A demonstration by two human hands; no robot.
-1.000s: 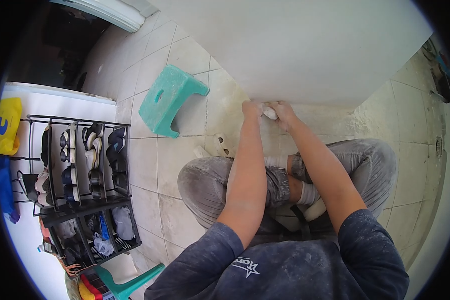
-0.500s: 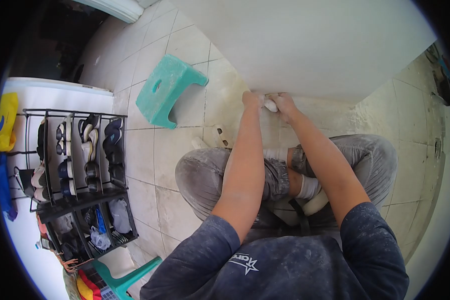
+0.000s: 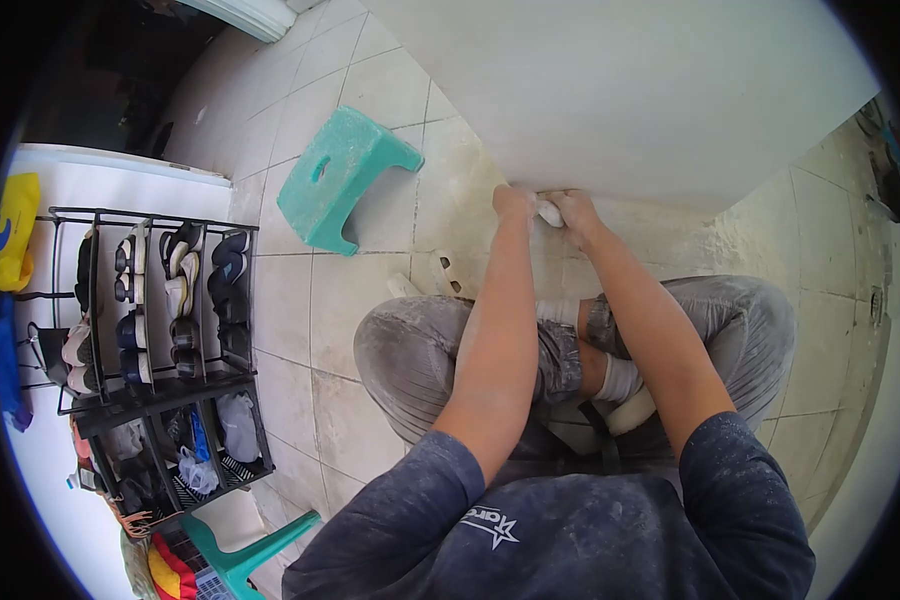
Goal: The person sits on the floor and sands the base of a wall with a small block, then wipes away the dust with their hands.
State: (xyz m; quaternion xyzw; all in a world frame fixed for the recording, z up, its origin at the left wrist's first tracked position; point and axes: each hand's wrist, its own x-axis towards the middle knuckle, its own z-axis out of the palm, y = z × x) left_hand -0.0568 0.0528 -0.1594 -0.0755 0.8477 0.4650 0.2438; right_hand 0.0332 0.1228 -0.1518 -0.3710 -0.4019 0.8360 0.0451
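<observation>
Both my hands are at the foot of a white wall (image 3: 640, 90), close to the dusty floor. My left hand (image 3: 514, 202) is closed, its fingers mostly turned away, so what it grips is hidden. Just to its right, my right hand (image 3: 576, 212) is wrapped round a tool with a rounded white handle (image 3: 549, 212). The tool's far end lies against the wall's lower edge and is too small to make out. White dust covers my hands and forearms.
A green stool (image 3: 338, 178) stands on the tiles at upper left. A black shoe rack (image 3: 155, 390) runs along the left side. Another green stool (image 3: 245, 553) is at lower left. A pale clog (image 3: 448, 274) lies near my knee.
My left hand has shifted slightly right along the wall's foot, and the right hand has barely moved. The view has shifted a little.
</observation>
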